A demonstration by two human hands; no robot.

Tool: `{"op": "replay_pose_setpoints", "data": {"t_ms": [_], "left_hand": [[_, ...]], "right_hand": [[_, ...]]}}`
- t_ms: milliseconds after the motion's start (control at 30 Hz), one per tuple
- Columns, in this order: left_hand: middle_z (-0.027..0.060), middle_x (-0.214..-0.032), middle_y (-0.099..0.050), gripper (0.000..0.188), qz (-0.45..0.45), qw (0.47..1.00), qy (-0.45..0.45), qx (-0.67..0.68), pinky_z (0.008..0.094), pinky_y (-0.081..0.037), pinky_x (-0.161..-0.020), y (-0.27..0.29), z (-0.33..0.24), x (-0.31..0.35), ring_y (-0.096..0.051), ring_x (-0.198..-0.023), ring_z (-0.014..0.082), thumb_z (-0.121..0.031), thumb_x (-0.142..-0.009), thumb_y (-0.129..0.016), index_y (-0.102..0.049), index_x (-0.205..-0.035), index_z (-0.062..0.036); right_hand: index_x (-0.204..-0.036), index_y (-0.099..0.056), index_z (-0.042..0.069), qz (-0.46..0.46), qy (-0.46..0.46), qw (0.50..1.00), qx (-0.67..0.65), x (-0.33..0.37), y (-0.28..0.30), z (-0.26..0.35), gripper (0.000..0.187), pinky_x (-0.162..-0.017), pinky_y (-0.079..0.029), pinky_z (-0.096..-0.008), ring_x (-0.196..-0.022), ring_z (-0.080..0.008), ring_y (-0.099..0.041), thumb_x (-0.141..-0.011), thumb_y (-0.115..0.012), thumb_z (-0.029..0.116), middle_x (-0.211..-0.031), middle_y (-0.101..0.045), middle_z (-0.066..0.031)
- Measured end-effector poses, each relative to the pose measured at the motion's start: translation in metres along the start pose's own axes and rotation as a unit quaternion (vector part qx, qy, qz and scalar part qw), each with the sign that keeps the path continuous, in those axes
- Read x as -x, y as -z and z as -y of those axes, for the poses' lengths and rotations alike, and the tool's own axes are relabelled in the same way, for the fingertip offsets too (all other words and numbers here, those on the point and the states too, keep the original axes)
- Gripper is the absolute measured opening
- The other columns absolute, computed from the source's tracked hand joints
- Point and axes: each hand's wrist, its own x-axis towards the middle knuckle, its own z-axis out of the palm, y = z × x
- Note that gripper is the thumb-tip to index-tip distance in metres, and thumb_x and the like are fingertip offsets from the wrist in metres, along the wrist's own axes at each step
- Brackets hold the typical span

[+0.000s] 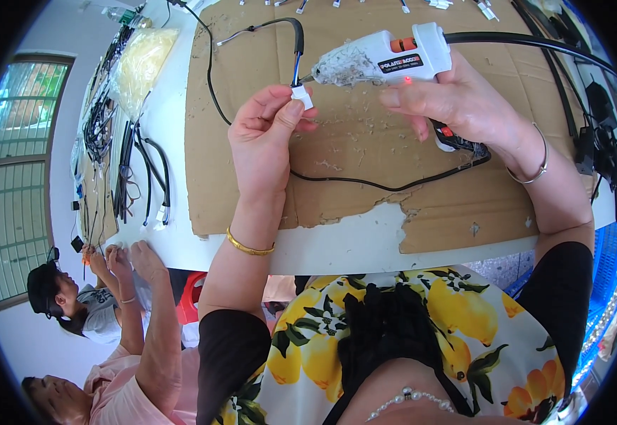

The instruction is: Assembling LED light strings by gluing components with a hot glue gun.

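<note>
A small white plug connector is pinched between the thumb and fingers of my left hand. Thin blue and white wires rise from it into a black-sleeved cable that bends off to the left. My right hand is wrapped round a white hot glue gun with a small red light lit. Strings of dried glue cover its front part, and its nozzle touches or nearly touches the wire end of the connector. The gun's black cord leaves its rear to the right.
Brown cardboard with a torn front edge and glue scraps covers the white table. A thin black cable crosses it. More connectors lie along the far edge. At left are cable bundles, a clear bag and two people working.
</note>
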Motion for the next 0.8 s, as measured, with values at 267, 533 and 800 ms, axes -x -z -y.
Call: {"op": "replay_pose_setpoints", "data": {"t_ms": [267,533,800], "left_hand": [[0.0134,-0.094,-0.064,0.016,0.029,0.999,0.018,0.038,0.0258,-0.051,-0.058,0.0057,0.0012,-0.0018,-0.063,-0.07,0.017,-0.004,-0.084,-0.057,-0.057,-0.099,-0.0005],[0.0149,-0.096,-0.063,0.017,0.068,0.993,0.045,0.089,0.0277,-0.054,-0.06,0.0075,-0.0006,-0.0019,-0.064,-0.07,0.02,-0.004,-0.085,-0.055,-0.056,-0.102,-0.0001],[0.0166,-0.098,-0.062,0.021,0.027,1.0,0.008,0.014,0.0286,-0.055,-0.064,0.0001,-0.0011,-0.0006,-0.065,-0.073,0.0217,-0.002,-0.083,-0.057,-0.054,-0.104,0.0006]], "right_hand": [[-0.081,-0.055,0.0,0.001,0.023,1.0,-0.005,0.0004,0.0014,0.0032,0.014,-0.043,-0.042,-0.0227,-0.044,-0.0093,-0.051,-0.08,-0.057,0.014,-0.053,-0.052,-0.0024],[-0.081,-0.055,0.001,0.015,0.008,1.0,-0.011,-0.0002,0.0021,0.0015,0.013,-0.043,-0.042,-0.0222,-0.045,-0.0086,-0.051,-0.079,-0.059,0.014,-0.054,-0.052,-0.002],[-0.077,-0.055,0.002,0.009,0.001,1.0,-0.011,-0.0006,0.0004,-0.0026,0.014,-0.043,-0.042,-0.0223,-0.046,-0.0082,-0.05,-0.08,-0.058,0.015,-0.057,-0.052,-0.0014]]}}
